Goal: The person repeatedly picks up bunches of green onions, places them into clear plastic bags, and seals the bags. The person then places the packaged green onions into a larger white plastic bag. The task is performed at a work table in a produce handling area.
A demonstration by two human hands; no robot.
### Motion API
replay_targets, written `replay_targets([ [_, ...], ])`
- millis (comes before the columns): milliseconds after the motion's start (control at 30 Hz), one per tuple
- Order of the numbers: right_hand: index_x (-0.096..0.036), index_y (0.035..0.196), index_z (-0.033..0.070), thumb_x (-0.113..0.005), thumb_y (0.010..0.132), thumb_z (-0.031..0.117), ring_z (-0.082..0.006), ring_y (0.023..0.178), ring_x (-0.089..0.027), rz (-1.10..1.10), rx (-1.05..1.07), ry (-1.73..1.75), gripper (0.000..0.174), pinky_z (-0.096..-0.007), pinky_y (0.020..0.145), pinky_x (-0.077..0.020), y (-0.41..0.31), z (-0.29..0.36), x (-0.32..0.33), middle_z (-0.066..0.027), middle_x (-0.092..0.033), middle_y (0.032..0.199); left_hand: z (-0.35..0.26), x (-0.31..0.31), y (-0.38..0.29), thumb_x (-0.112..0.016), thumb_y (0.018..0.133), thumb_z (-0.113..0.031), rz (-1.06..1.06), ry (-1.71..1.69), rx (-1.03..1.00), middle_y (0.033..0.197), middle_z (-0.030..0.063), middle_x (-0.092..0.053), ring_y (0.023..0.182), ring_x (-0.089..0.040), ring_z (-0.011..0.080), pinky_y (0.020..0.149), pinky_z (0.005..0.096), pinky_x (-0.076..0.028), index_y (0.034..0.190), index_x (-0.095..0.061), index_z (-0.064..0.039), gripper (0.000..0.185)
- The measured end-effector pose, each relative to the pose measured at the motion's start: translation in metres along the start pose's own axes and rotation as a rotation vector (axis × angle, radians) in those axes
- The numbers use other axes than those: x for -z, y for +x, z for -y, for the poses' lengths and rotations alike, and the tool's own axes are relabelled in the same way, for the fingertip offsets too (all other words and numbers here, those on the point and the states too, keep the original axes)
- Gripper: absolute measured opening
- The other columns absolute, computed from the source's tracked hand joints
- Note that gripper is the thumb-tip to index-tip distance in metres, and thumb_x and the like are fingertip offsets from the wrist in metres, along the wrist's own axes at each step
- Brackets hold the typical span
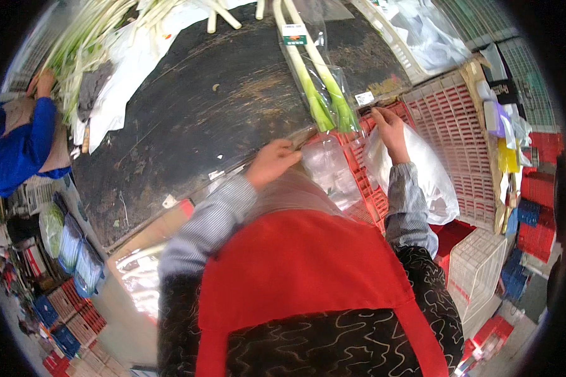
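Observation:
Two leeks lie in a clear plastic bag with a printed label, their green cut ends overhanging the table's near edge. My left hand is at that edge, left of the leeks, with its fingers bent. Whether it holds any clear film is not plain. To the right of the leeks, my right hand has thumb and finger close together beside a small dark object at the table edge. A white sticker lies just beyond it. Below the leek ends, clear plastic bags hang by a red crate.
A dark worn tabletop stretches ahead. More long leeks lie at the far left, where a person in blue sleeves works. A wooden-handled knife rests nearby. At right are a white plastic bag and a crate of bags.

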State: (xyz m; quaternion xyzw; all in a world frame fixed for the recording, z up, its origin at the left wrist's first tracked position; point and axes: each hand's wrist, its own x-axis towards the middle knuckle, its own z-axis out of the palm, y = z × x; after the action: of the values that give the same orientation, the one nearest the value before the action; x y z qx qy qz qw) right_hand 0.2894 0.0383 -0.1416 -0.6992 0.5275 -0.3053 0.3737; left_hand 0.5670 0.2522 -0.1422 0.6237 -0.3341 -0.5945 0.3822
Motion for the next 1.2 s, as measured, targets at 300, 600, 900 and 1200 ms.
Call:
replay_targets([
  [300,-0.063,0.118,-0.008,-0.071,0.086,0.040,-0.0273,0.093,-0.070,0.150,-0.002,-0.012,0.058,-0.0357,0.081,-0.0538,0.028,0.032,-0.063,-0.0210,-0.071,0.104,-0.042,-0.056,0.074,-0.066,0.093,-0.038,-0.162,-0.237,0.042,0.120,0.0145,-0.059,0.097,-0.063,0.0215,0.080,0.0344,-0.052,0.133,-0.047,0.004,0.061],
  [600,-0.060,0.124,-0.002,-0.066,0.093,0.014,-0.0132,0.095,-0.064,0.656,-0.166,0.547,0.035,-0.0274,0.082,-0.0527,-0.007,0.113,-0.102,-0.0071,-0.068,0.110,-0.069,0.016,0.057,-0.062,0.095,-0.035,0.103,-0.590,0.134,0.119,0.0106,-0.061,0.110,-0.062,0.0222,0.089,0.0376,-0.052,0.136,-0.046,-0.005,0.053],
  [900,-0.059,0.126,0.001,-0.065,0.093,0.012,-0.0085,0.089,-0.061,0.876,-0.120,0.639,0.035,-0.0255,0.076,-0.0504,-0.080,0.156,-0.160,-0.0027,-0.067,0.103,-0.020,0.051,-0.072,-0.074,0.086,-0.014,-0.590,-0.251,-0.345,0.102,0.0108,-0.068,0.090,-0.066,0.0152,0.079,0.0314,-0.054,0.122,-0.053,0.005,0.046],
  [1200,-0.069,0.095,0.001,-0.067,0.088,0.028,-0.0200,0.070,-0.063,1.017,0.004,0.042,0.028,-0.0363,0.067,-0.0497,-0.113,0.122,-0.197,-0.0122,-0.068,0.077,0.058,0.107,-0.091,-0.084,0.076,-0.037,-0.988,0.515,-0.027,0.080,0.0242,-0.067,0.073,-0.068,0.0388,0.065,0.0443,-0.053,0.102,-0.051,0.008,0.062],
])
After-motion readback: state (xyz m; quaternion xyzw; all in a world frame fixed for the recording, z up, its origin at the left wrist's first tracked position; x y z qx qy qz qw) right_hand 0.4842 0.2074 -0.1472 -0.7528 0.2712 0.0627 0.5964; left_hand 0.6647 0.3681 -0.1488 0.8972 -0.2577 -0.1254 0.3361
